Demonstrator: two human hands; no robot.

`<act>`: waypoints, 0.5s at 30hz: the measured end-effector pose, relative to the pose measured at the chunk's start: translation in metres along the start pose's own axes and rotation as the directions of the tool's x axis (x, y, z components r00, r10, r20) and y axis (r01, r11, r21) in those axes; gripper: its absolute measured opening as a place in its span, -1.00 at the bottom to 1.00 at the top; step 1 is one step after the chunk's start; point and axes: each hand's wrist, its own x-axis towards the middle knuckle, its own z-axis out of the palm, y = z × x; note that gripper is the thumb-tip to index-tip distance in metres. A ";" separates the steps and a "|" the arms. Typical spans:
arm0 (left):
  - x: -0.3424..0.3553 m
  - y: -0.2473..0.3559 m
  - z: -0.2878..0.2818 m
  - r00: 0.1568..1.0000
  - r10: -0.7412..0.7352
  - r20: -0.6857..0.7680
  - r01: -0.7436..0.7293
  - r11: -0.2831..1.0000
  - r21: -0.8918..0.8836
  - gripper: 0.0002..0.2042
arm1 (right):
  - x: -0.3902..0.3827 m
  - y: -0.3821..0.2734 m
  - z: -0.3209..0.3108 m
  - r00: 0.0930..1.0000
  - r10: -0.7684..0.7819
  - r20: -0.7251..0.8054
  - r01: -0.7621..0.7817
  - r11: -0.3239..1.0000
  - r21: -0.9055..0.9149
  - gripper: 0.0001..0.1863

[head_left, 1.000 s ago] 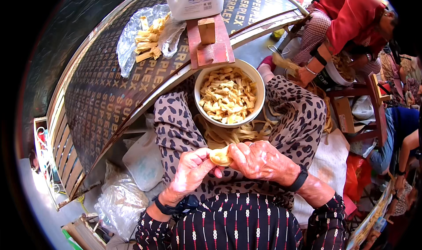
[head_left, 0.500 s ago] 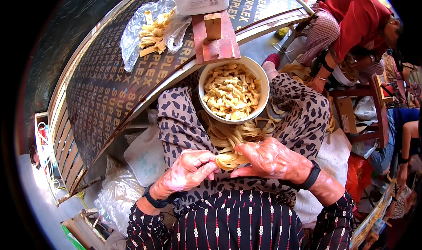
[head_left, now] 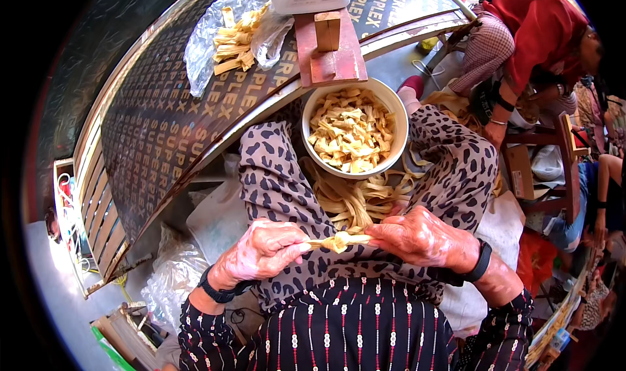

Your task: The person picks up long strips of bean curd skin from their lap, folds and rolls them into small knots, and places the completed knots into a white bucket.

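Beside a dark board [head_left: 166,133], both hands [head_left: 267,248] [head_left: 427,240] pinch a knotted strip [head_left: 339,242].

Place: a small, busy workshop for handwork, cobbled together by its look
Bucket [head_left: 401,133]: heaped with short, bunched yellowish strips [head_left: 353,130]
Dark printed panel [head_left: 153,136]: raised like a tabletop, an open plastic bag [head_left: 201,48] of more strips on it
Co-worker [head_left: 538,38]: leaning forward close by (more people [head_left: 610,170] crowd the right edge)
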 end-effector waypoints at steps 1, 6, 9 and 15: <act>0.001 -0.001 0.001 1.000 -0.003 -0.003 0.003 1.000 0.001 -0.89 | 0.000 0.001 0.001 1.000 -0.003 0.002 0.003 1.000 0.002 -0.86; 0.008 -0.009 0.003 0.999 -0.009 -0.036 0.008 0.999 -0.040 -0.86 | 0.001 0.003 0.006 0.983 0.170 0.061 -0.181 0.947 0.264 -0.85; 0.012 -0.008 0.002 0.998 0.030 -0.055 -0.031 0.999 -0.013 -0.66 | 0.002 0.010 0.008 0.980 0.190 0.065 -0.200 0.930 0.308 -0.84; 0.030 0.002 0.013 0.994 0.095 -0.056 -0.081 0.975 0.207 -0.44 | 0.001 0.017 0.012 0.973 0.215 0.080 -0.230 0.908 0.352 -0.82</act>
